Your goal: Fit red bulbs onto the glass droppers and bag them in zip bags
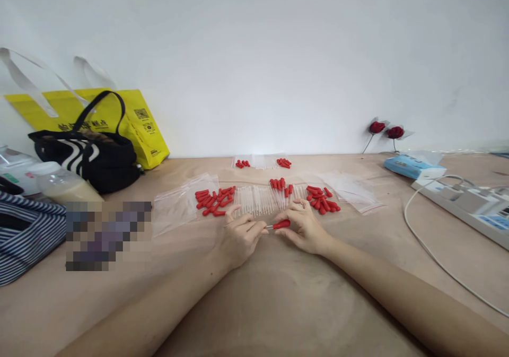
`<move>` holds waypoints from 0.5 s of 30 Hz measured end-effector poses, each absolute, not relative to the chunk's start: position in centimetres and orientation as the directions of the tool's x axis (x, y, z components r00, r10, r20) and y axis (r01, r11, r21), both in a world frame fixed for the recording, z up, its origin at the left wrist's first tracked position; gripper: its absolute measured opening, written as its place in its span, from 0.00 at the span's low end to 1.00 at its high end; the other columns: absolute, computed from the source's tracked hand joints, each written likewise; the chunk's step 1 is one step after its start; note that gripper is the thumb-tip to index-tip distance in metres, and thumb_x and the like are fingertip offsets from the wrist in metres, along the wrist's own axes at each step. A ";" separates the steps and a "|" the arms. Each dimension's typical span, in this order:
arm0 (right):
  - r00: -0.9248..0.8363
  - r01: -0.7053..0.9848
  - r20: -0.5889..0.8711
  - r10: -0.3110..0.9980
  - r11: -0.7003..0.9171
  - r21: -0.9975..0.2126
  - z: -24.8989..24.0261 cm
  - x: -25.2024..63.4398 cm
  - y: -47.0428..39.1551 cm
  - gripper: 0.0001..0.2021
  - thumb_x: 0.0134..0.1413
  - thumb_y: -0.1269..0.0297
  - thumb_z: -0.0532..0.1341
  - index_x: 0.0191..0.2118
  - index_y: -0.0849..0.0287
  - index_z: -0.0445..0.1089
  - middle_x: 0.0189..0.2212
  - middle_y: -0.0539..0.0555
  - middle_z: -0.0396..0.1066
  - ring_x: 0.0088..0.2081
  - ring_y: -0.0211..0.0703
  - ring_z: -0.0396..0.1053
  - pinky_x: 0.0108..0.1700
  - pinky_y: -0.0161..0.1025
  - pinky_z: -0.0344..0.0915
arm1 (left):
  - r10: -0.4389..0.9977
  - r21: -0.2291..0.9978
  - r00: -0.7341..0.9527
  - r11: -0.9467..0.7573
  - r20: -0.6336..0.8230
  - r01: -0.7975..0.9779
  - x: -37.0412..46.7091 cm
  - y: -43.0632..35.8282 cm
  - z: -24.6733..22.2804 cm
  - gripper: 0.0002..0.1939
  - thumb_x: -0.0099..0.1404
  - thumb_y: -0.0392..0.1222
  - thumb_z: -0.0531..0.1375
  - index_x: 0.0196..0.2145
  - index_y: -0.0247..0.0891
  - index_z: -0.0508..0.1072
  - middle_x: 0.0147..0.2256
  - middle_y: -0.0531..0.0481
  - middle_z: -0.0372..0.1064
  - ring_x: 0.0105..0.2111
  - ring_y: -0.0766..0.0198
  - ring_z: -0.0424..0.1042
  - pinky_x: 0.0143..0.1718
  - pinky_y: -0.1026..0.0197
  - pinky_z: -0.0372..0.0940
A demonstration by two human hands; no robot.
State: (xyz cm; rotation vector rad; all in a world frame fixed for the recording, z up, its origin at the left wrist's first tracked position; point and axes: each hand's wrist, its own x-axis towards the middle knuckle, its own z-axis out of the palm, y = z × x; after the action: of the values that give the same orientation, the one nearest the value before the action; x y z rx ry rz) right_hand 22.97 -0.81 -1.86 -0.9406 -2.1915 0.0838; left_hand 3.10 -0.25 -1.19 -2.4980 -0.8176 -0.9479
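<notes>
Red bulb-shaped caps (pixel 322 205) and clear slender tubes (pixel 254 200) lie mostly unjoined; our left fingers (pixel 258 229) clamp one capped tube (pixel 281 225), our right fingers (pixel 289 234) unclear in hold.

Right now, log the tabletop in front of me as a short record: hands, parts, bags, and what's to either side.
Left hand: pinching a thin clear tube
Right hand: holding the red bulb at that tube's end
Loose red bulbs: a left pile and a right pile
Clear tubes: side by side between the piles
Clear plastic bags: outside both piles
Far left: yellow shopping bag behind black handbag
Far right: blue tissue pack, white power strip
</notes>
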 end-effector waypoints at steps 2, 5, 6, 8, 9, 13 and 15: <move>-0.432 0.610 0.626 0.650 0.721 -0.328 -2.0 23.0 -0.8 0.05 0.51 0.62 0.57 0.32 0.56 0.67 0.25 0.48 0.70 0.31 0.37 0.65 0.49 0.45 0.46 | 0.406 -0.100 0.605 -0.771 0.685 0.629 3.1 -0.3 -1.2 0.11 0.64 0.38 0.50 0.28 0.39 0.70 0.19 0.56 0.69 0.26 0.67 0.67 0.50 0.49 0.45; -0.390 0.631 0.650 0.652 0.704 -0.327 -2.1 22.8 -0.9 0.04 0.51 0.63 0.58 0.31 0.56 0.68 0.24 0.47 0.70 0.30 0.36 0.65 0.49 0.46 0.45 | 0.426 -0.077 0.590 -0.763 0.686 0.642 3.2 -0.4 -1.2 0.11 0.64 0.39 0.50 0.28 0.39 0.70 0.19 0.56 0.69 0.25 0.67 0.67 0.49 0.48 0.46; -0.384 0.631 0.649 0.656 0.700 -0.335 -2.0 22.8 -0.9 0.04 0.51 0.63 0.58 0.31 0.56 0.68 0.23 0.47 0.70 0.29 0.36 0.65 0.49 0.46 0.44 | 0.432 -0.069 0.585 -0.762 0.686 0.644 3.2 -0.4 -1.2 0.11 0.64 0.38 0.50 0.28 0.38 0.70 0.20 0.56 0.69 0.25 0.67 0.67 0.49 0.49 0.46; -0.382 0.624 0.639 0.667 0.697 -0.354 -2.0 22.8 -0.9 0.05 0.51 0.62 0.58 0.31 0.56 0.68 0.23 0.47 0.70 0.30 0.36 0.65 0.49 0.46 0.44 | 0.442 -0.055 0.584 -0.764 0.681 0.643 3.2 -0.5 -1.2 0.10 0.64 0.38 0.50 0.30 0.39 0.70 0.20 0.56 0.69 0.26 0.67 0.67 0.49 0.49 0.46; -0.382 0.620 0.637 0.670 0.697 -0.360 -1.9 22.9 -0.9 0.05 0.51 0.61 0.58 0.31 0.56 0.68 0.23 0.47 0.70 0.30 0.37 0.65 0.49 0.46 0.44 | 0.447 -0.052 0.591 -0.767 0.671 0.639 3.2 -0.5 -1.2 0.10 0.64 0.38 0.50 0.31 0.39 0.70 0.22 0.55 0.70 0.27 0.66 0.66 0.48 0.49 0.46; -0.366 0.627 0.652 0.664 0.694 -0.354 -1.9 23.0 -0.8 0.07 0.51 0.59 0.58 0.32 0.55 0.69 0.25 0.48 0.71 0.31 0.38 0.65 0.48 0.46 0.44 | 0.493 -0.079 0.653 -0.761 0.575 0.644 3.0 -0.5 -1.0 0.10 0.64 0.37 0.49 0.37 0.38 0.70 0.29 0.50 0.70 0.31 0.62 0.65 0.42 0.52 0.51; -0.367 0.625 0.652 0.664 0.695 -0.356 -1.8 23.0 -0.7 0.08 0.50 0.57 0.59 0.33 0.54 0.70 0.26 0.49 0.71 0.32 0.39 0.64 0.48 0.46 0.45 | 0.514 -0.104 0.675 -0.750 0.530 0.653 2.8 -0.5 -0.8 0.11 0.63 0.37 0.48 0.36 0.37 0.70 0.29 0.48 0.67 0.31 0.61 0.63 0.36 0.55 0.54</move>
State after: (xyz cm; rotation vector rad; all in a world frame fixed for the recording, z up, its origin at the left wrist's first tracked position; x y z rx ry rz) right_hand 23.03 -0.74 -1.78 -0.9835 -2.0850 0.0607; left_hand 2.85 -0.52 -0.77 -2.6054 -0.9304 -0.6965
